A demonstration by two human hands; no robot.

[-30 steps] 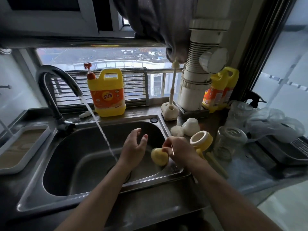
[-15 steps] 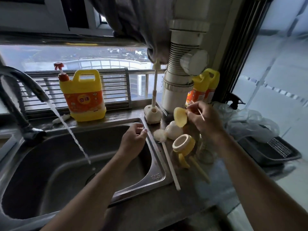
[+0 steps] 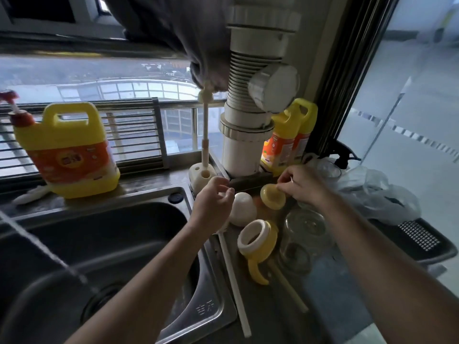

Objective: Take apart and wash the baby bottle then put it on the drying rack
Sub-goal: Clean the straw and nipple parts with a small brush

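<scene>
Carrying the yellow part (image 3: 273, 197) from sink (image 3: 206, 301) to counter: I judge this piece washed.
My right hand (image 3: 304, 186) pinches it above the counter, just beside the white cap (image 3: 242, 206). Its axis is tilted, rim facing up-left, dome toward the bottle (image 3: 305, 232). My left hand (image 3: 213, 202) is loosely curled and holds nothing.

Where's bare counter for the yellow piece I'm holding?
Bare: the ledge between detergent jug and brush stand; the counter nearer than the glass bottle. Crowded: around the white cap and handled collar, by the yellow piece that the right hand pinches.
</scene>
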